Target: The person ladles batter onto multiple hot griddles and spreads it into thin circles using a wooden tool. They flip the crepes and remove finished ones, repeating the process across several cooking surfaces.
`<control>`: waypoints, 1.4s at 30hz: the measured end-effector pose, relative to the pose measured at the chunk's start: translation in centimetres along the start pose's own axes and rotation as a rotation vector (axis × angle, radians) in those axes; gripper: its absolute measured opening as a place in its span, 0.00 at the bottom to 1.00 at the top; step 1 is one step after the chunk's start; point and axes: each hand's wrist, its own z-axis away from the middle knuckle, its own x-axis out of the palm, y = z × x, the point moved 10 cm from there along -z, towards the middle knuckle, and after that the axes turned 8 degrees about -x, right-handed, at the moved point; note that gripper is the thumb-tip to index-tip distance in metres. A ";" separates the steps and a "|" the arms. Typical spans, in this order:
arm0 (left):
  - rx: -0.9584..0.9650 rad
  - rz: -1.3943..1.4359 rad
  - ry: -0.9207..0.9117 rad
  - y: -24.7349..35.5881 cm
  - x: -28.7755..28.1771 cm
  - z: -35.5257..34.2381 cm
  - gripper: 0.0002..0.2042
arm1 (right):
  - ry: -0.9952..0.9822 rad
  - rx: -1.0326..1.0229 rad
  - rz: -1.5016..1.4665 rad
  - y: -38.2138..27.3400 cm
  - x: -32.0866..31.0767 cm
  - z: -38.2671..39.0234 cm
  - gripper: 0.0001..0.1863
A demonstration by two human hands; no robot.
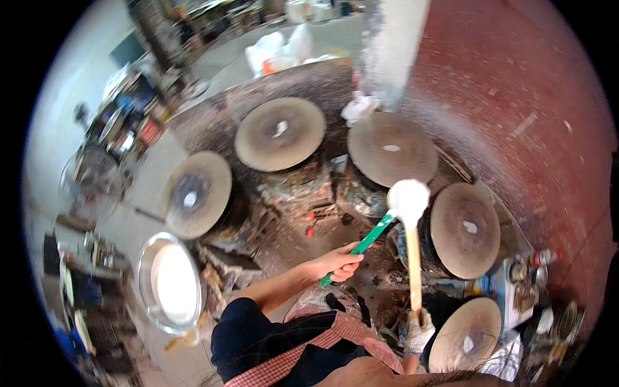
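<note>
A white lump (409, 201) is at the place where two long tools meet, in front of the person and a little to the right. One tool has a green handle (374, 235), the other a pale wooden handle (413, 264); which of them carries the lump, I cannot tell. The left hand (336, 263) has its fingers closed together around the green handle, near its lower end. The right hand (419, 332), which seems to wear a pale glove, is clamped around the lower part of the wooden handle.

In the view, the lump overlaps the near edge of the upper right plate (393, 160); if it touches there, I cannot tell. Just beside the wooden handle, on its right, is the right plate (465, 242), and near the right hand is the lower right plate (464, 322). Farther to the left are the upper left plate (280, 145) and the left plate (203, 190). All five are round and brownish, each with a small white spot near the middle. Near the left plate there is a metal basin (144, 284) with white contents (175, 290). Beyond the plates, white bags (280, 51) lie near a pale pillar (394, 55)
</note>
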 end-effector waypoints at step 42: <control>0.464 0.104 0.581 32.2 -27.9 17.3 0.13 | -0.474 -0.507 0.002 -21.4 38.2 -13.9 0.25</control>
